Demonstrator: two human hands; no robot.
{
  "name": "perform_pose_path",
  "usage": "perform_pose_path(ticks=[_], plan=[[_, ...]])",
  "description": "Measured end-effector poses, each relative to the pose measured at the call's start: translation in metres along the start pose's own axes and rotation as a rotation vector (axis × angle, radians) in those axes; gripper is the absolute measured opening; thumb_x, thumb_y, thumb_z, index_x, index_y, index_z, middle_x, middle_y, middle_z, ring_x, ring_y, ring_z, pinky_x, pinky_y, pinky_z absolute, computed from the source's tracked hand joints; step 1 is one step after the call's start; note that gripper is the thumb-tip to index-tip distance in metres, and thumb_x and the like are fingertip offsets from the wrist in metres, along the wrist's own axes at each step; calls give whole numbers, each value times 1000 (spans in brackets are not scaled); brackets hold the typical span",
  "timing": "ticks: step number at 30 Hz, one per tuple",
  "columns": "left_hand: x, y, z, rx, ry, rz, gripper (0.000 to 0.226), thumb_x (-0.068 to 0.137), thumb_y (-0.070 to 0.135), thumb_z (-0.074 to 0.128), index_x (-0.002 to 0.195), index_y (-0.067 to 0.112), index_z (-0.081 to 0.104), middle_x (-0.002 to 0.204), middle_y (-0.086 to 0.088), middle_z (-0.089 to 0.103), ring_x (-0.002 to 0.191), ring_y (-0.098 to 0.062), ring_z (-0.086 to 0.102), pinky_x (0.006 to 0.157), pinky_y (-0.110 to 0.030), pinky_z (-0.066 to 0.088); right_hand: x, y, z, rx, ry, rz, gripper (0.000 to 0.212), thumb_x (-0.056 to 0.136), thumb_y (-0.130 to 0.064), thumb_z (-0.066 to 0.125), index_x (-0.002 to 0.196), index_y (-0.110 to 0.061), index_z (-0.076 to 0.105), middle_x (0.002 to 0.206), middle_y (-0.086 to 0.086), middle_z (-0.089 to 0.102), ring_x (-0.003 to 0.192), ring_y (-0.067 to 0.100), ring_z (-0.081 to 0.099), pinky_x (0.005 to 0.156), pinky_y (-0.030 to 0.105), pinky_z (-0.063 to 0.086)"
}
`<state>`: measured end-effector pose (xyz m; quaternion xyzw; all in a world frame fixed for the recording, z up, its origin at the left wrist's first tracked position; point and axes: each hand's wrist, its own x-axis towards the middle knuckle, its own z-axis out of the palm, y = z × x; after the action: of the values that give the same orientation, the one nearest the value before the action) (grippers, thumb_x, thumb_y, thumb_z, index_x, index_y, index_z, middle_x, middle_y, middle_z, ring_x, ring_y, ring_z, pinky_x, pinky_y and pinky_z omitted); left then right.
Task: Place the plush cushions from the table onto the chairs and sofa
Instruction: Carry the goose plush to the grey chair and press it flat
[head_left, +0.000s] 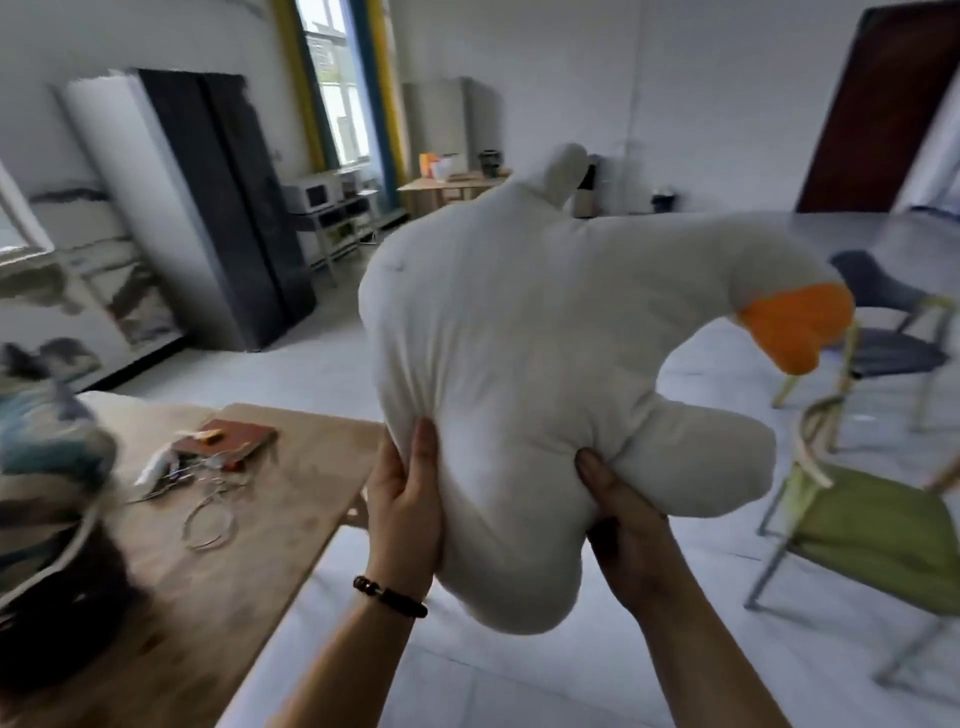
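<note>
A white goose-shaped plush cushion (524, 364) with an orange beak hangs in the air in front of me, beak pointing right. My left hand (405, 499) grips its lower left edge, thumb pressed into the fabric. My right hand (623, 525) grips its underside beside a stubby white foot. Both hands hold it off the wooden table (228, 561), just past the table's right edge. A chair with a green seat (872, 535) stands to the right. Behind it is a chair with a dark blue seat (893, 353). At the far left, blurred patterned cushions (47, 467) lie on the table.
On the table lie a brown notebook (228, 436), cables and small items (202, 514). A dark cabinet (228, 208) stands against the left wall. A far desk (452, 187) sits by the window. Light floor tiles spread between the table and the chairs.
</note>
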<state>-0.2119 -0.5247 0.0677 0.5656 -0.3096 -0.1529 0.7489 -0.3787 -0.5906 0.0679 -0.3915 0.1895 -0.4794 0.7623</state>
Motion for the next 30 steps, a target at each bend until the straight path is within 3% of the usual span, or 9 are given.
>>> perform_pose_path(ticks=[4,10,14,18,23,26,28,30], plan=[[-11,-36,103,-30,-111,-108,29,104,30,48,128,24,63,115,13,74,109,-6,68,95,-27,53,25,-47,-87,-108,114,-32,85,46,-48,100,121,-19,73,130,3,71,122,18,66,102,34,53],[3,-88,223,-14,-261,-243,35,104,40,45,132,27,61,124,8,71,117,-13,65,106,-45,49,75,-94,-182,-142,233,-56,72,57,-46,97,122,-25,75,134,3,69,127,18,63,115,44,37],[39,-130,293,-9,-336,-288,44,96,49,47,134,29,60,125,12,70,118,-9,64,108,-44,47,132,-105,-235,-149,334,-67,77,52,-48,98,121,-24,75,132,4,70,127,20,63,115,46,39],[95,-178,366,-23,-400,-313,39,102,43,45,135,29,60,124,16,70,118,-4,63,108,-41,47,210,-113,-279,-148,427,-123,84,54,-43,98,129,-17,69,132,7,70,126,22,64,108,42,49],[185,-209,467,-59,-490,-316,45,98,47,46,137,29,57,126,20,68,118,0,62,107,-34,47,328,-143,-323,-156,473,-181,58,75,-21,79,131,-15,66,130,6,71,126,21,64,106,37,51],[236,-226,530,-45,-573,-302,40,102,43,45,140,34,53,126,27,65,118,8,58,105,-25,44,387,-165,-349,-182,530,-238,76,64,-35,91,133,-17,65,135,5,68,129,21,61,113,46,43],[264,-239,573,-31,-648,-329,40,103,46,44,142,38,50,130,28,62,122,9,55,109,-28,41,421,-176,-368,-171,570,-278,89,55,-45,97,134,-18,65,136,5,67,130,22,61,115,47,40],[288,-260,618,-22,-723,-378,35,102,51,43,137,46,49,127,35,60,120,13,53,112,-31,38,456,-185,-394,-139,623,-309,87,54,-43,97,132,-19,67,136,5,68,129,22,62,114,48,40]])
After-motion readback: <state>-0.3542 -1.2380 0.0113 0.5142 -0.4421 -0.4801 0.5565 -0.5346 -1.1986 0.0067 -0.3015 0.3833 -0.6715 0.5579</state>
